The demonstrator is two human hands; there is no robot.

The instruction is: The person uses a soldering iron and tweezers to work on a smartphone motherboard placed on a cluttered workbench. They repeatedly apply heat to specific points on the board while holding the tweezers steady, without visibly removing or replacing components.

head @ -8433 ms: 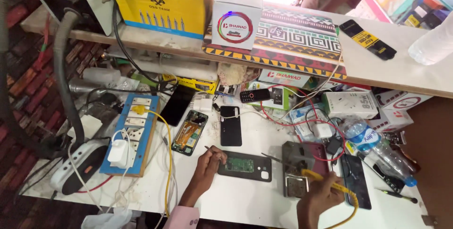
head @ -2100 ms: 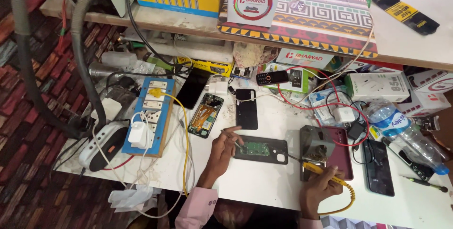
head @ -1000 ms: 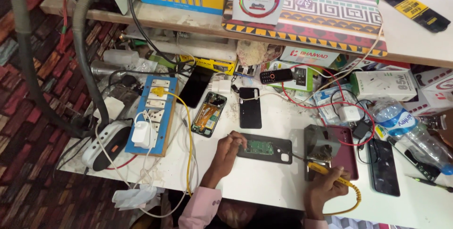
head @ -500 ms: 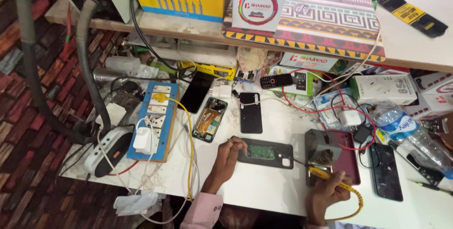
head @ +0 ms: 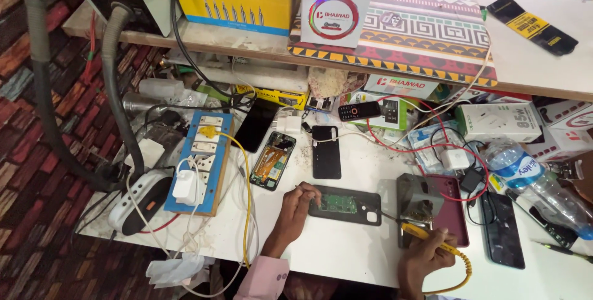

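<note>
An opened dark phone (head: 346, 205) with a green circuit board showing lies on the white workbench (head: 346, 257). My left hand (head: 298, 203) rests at its left end, fingers pinched on a thin tool that touches the board. My right hand (head: 425, 254) grips a yellow-handled soldering iron (head: 415, 232), its tip pointing toward the phone's right end. A grey metal iron stand (head: 419, 198) sits just behind my right hand.
Another opened phone (head: 272, 160), a black phone back (head: 325, 151) and a black phone (head: 501, 229) lie around. A blue socket board (head: 201, 159) with plugs stands left, a plastic bottle (head: 536, 184) right. Boxes, red wires and a keypad phone (head: 359, 111) crowd the back under a shelf.
The view has shifted slightly, so the bench sits a little lower and further right in frame. Both hands keep their places at the opened phone.
</note>
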